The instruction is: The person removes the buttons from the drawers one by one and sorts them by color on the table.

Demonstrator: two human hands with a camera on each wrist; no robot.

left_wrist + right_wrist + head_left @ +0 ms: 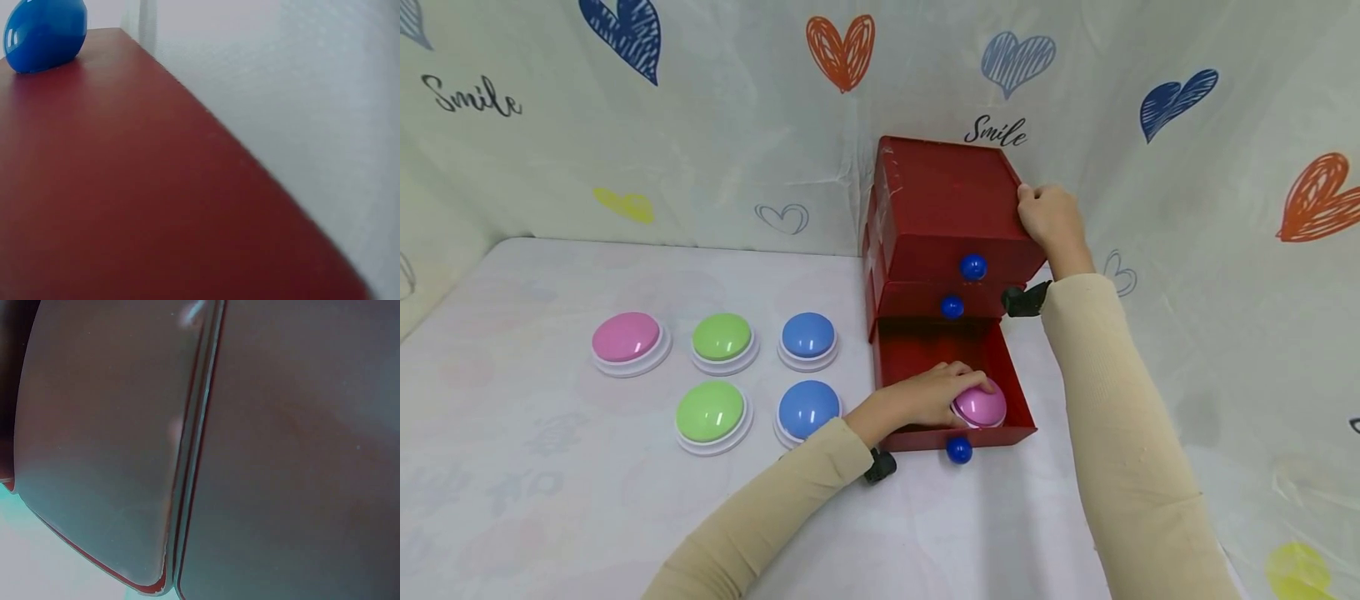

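In the head view a red drawer cabinet (955, 192) has its bottom drawer (1018, 408) pulled out and its two upper drawers closed. Inside the open drawer, at its front right, lies a pink domed push button (983, 406) on a white base. My left hand (936, 393) reaches over the drawer's left wall and grips that button from its left side. My right hand (1051, 218) holds the cabinet's upper right edge. Close up in the left wrist view are the red drawer front (156, 175) and its blue knob (47, 34). The right wrist view shows only the cabinet's side (100, 444).
Left of the cabinet, on the white-covered table (587, 517), stand two blue buttons (808, 335), two green buttons (710, 412) and another pink button (625, 337). One blue button is partly behind my left sleeve. A heart-patterned sheet (722, 125) hangs behind.
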